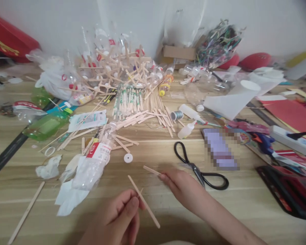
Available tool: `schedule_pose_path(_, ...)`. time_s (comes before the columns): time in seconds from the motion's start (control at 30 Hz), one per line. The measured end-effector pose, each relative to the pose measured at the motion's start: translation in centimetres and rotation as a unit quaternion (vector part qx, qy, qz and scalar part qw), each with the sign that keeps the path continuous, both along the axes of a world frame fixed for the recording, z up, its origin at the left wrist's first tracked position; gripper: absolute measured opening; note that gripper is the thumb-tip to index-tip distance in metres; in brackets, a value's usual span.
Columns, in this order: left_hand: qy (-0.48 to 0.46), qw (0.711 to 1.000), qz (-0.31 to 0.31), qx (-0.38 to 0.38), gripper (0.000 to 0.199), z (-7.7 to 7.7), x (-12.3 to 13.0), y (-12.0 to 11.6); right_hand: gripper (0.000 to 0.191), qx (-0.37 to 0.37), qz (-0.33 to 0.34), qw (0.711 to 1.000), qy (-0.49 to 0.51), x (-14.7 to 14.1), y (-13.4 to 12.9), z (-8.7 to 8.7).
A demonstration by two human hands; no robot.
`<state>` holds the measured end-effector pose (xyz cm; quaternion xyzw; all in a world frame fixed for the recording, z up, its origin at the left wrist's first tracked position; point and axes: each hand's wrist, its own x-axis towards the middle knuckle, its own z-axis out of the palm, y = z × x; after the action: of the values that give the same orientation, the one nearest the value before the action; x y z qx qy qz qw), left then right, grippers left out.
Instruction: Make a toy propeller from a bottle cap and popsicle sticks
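Observation:
My left hand (pixel 123 216) is closed in a pinch near the bottom middle. A long wooden craft stick (pixel 148 208) slants across its fingertips, and the thin tip of another wooden piece shows behind it. My right hand (pixel 177 185) grips one end of a second craft stick (pixel 151 170), which points left just above the tabletop. The two sticks are apart. Black-handled scissors (pixel 193 167) lie partly open just beyond my right hand. A white disc with a small hole (pixel 128 158) rests on the table ahead of my hands.
A clear plastic bottle (pixel 99 158) lies left of centre, near a loose craft stick (pixel 27 212). Piled sticks and bottles (pixel 117 71) stand at the back. Glue bottles (pixel 187 130), a thread spool (pixel 177 115), a blurred-out purple object (pixel 220 149) and a power strip (pixel 293 139) are on the right.

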<state>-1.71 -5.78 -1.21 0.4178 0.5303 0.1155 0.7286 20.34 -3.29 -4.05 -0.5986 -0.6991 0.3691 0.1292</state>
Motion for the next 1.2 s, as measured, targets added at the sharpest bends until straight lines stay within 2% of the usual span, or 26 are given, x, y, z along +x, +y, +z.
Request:
schedule_pose_path(0.1,-0.001,1.000,-0.005,0.019,0.047,-0.6,0.0,0.5,0.031,-0.017,-0.016,0.999,0.025,0.2,-0.3,0.1)
schedule_pose_path(0.27,0.058,0.992,-0.007,0.111,0.046,-0.9,-0.5,1.5,0.034,-0.052,-0.043,0.995,0.070,0.5,-0.9,0.3)
schedule_pose_path(0.37,0.122,0.977,-0.058,0.163,0.040,-0.9,-0.3,2.8,0.032,-0.074,-0.042,0.989,0.121,0.5,-1.2,0.6)
schedule_pose_path(0.43,0.189,0.948,-0.111,0.231,0.037,-1.1,-0.2,3.8,0.032,-0.085,-0.044,0.982,0.160,0.5,-1.4,1.0)
schedule_pose_path(0.5,0.265,0.898,-0.141,0.322,0.036,-1.7,-0.2,4.6,0.031,-0.087,-0.046,0.980,0.172,0.5,-1.5,1.5)
schedule_pose_path(0.6,0.348,0.815,-0.115,0.449,0.035,-2.5,-0.5,4.4,0.027,-0.086,-0.035,0.985,0.144,0.7,-1.6,2.2)
schedule_pose_path(0.63,0.381,0.762,-0.097,0.515,0.036,-2.6,-0.5,4.1,0.027,-0.084,-0.029,0.988,0.126,0.7,-1.7,2.3)
schedule_pose_path(0.7,0.415,0.636,-0.067,0.647,0.037,-2.5,-0.5,3.1,0.028,-0.078,-0.013,0.993,0.090,0.4,-2.1,2.5)
schedule_pose_path(0.73,0.398,0.597,-0.067,0.693,0.033,-2.5,-0.3,2.6,0.026,-0.076,0.000,0.994,0.080,0.2,-2.4,2.5)
schedule_pose_path(0.77,0.367,0.586,-0.088,0.717,0.031,-2.4,0.0,2.1,0.024,-0.077,0.014,0.994,0.078,-0.1,-2.7,2.6)
schedule_pose_path(0.8,0.330,0.597,-0.120,0.721,0.029,-2.3,0.3,1.6,0.020,-0.078,0.029,0.993,0.087,-0.3,-3.0,2.7)
schedule_pose_path(0.83,0.295,0.630,-0.169,0.699,0.030,-2.3,0.8,1.2,0.016,-0.075,0.041,0.991,0.100,-0.5,-3.2,2.7)
schedule_pose_path(0.9,0.266,0.711,-0.257,0.599,0.035,-2.4,1.6,0.7,0.016,-0.050,0.045,0.991,0.115,-0.2,-3.4,2.6)
schedule_pose_path(0.97,0.265,0.759,-0.285,0.521,0.033,-2.4,2.2,0.4,0.014,0.020,0.022,0.997,0.075,1.2,-3.2,2.2)
schedule_pose_path(1.03,0.245,0.820,-0.256,0.450,0.029,-2.1,2.5,0.5,0.019,0.142,-0.030,0.988,-0.056,3.5,-2.5,1.2)
schedule_pose_path(1.07,0.224,0.856,-0.230,0.405,0.029,-1.8,2.6,0.6,0.020,0.198,-0.081,0.964,-0.160,4.7,-2.1,0.5)
schedule_pose_path(1.13,0.184,0.914,-0.170,0.319,0.032,-1.4,2.7,0.8,0.021,0.205,-0.128,0.946,-0.217,6.8,-1.4,-1.0)
schedule_pose_path(1.2,0.156,0.946,-0.125,0.256,0.034,-1.0,2.9,1.1,0.017,0.191,-0.129,0.946,-0.228,8.1,-1.0,-2.2)
